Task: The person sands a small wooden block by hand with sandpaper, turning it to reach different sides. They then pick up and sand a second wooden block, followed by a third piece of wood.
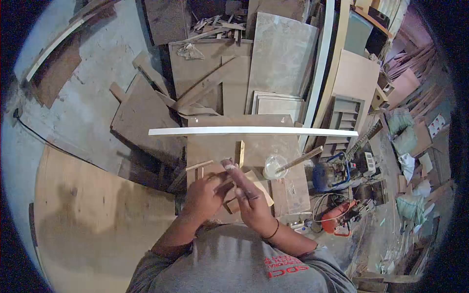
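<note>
My right hand (pixel 253 207) is closed on a dark, reddish-brown stick-like object (pixel 240 179) with a whitish patch near its upper end. Close beside it on the left, my left hand (pixel 202 195) has bent fingers near a small brown piece; whether they grip it is unclear. Under and between the hands lie small wood pieces on the worktable (pixel 210 149). A narrow yellowish strip (pixel 242 154) stands out just above them. To the right, a whitish tub (pixel 274 167) holds a wooden stick (pixel 305 158).
A long white strip (pixel 254 130) lies across the table's far part. Boards (pixel 281 53) lean behind it. A large plywood sheet (pixel 97 210) is at the left. Right of the table are a blue machine (pixel 322 176) and a red tank (pixel 337 217) with hoses.
</note>
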Available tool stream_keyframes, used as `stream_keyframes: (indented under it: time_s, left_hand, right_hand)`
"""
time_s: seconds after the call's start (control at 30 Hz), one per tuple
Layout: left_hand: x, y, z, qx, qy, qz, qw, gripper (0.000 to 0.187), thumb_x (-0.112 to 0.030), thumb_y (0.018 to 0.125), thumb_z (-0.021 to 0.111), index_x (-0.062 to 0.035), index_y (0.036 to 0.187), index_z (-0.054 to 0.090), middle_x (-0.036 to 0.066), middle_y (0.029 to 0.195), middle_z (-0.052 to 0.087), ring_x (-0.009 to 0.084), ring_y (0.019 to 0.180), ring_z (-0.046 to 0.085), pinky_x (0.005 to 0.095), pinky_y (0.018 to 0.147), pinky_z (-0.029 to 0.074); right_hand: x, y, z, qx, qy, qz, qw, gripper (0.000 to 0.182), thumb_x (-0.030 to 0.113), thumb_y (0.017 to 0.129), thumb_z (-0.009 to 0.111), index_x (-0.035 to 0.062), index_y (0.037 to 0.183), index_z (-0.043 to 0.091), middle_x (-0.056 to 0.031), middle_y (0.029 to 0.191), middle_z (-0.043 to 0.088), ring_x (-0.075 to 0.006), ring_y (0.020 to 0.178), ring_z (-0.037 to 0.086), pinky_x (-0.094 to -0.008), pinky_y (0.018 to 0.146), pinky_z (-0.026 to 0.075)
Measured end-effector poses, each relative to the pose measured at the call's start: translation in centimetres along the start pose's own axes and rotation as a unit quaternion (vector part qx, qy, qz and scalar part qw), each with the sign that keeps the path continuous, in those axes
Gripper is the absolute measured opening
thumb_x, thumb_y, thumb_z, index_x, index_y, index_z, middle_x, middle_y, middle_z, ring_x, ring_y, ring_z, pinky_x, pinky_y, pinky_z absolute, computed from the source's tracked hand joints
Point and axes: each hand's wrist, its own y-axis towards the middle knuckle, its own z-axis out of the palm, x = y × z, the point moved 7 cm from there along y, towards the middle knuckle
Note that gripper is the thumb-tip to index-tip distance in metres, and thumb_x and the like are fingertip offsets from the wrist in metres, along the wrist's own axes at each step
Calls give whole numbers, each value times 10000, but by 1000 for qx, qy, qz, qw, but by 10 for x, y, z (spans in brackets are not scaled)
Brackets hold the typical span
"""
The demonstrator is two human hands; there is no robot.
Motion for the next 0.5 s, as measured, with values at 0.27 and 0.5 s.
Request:
stream_keyframes:
  time_s: [0.27,0.5]
  left_hand:
    - [2,2,-1,-18,-21,7,1000,247,-172,769,641,-72,995,636,151,873,635,350,764,618,419,648,495]
    - [4,-8,9,53,-190,-56,979,231,-169,832,598,-15,1004,612,156,850,648,275,729,636,352,638,489]
  right_hand:
    - [1,-1,-1,-18,-5,-15,1000,438,21,909,377,46,1346,377,-180,1376,396,-312,1321,309,-375,1076,239]
    - [5,3,-3,32,-28,-25,999,397,102,918,434,16,1306,432,-181,1366,413,-318,1299,353,-379,1055,278]
